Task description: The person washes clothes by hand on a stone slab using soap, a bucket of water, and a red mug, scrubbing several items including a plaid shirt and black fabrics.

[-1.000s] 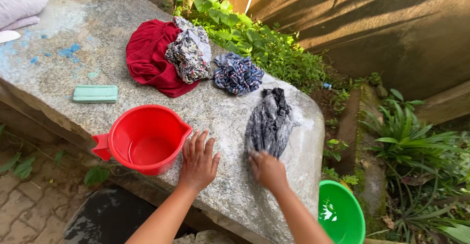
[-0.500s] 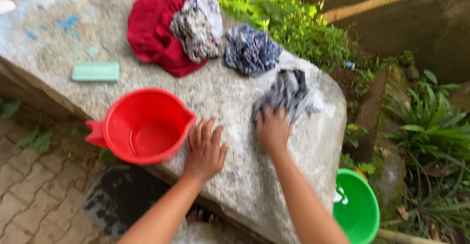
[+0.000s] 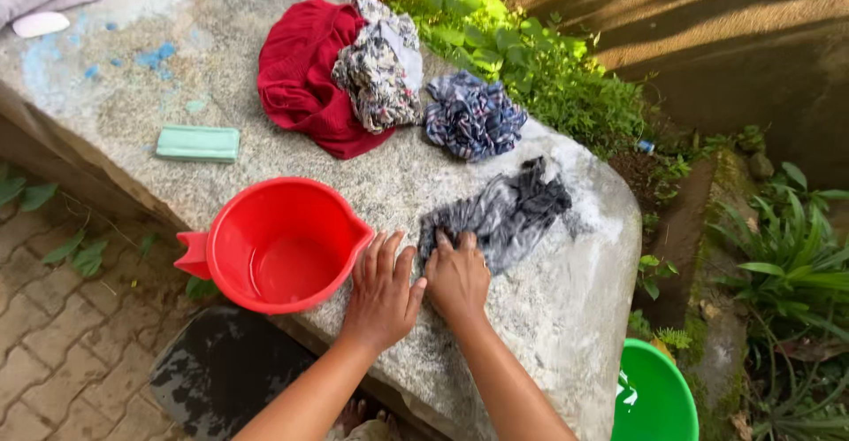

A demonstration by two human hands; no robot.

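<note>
Head view: the right hand (image 3: 457, 275) presses on the near end of a soapy grey cloth (image 3: 502, 215) lying on a stone slab (image 3: 548, 308), fingers curled into the fabric. The left hand (image 3: 382, 289) lies flat on the slab just beside it, fingers together, next to a red jug (image 3: 279, 245). A green soap bar (image 3: 198, 143) and bunched clothes (image 3: 380, 78) lie farther back.
</note>
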